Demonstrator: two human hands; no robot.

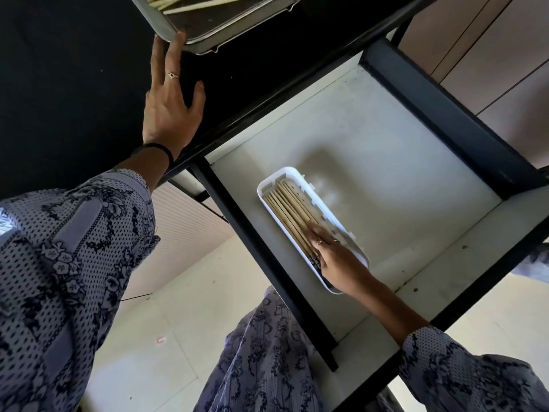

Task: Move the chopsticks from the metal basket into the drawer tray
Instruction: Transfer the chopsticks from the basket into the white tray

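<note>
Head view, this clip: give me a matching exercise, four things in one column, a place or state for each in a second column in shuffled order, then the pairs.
Things
1. left hand
2. right hand
3. white tray
4. metal basket

Places or states
A. lies in the open drawer, with chopsticks in it
B. on the black top, a few chopsticks left inside
C. fingers straight, touching the basket's rim
D. resting on the chopsticks in the tray

Pairs: 1-C, 2-D, 3-A, 4-B
</note>
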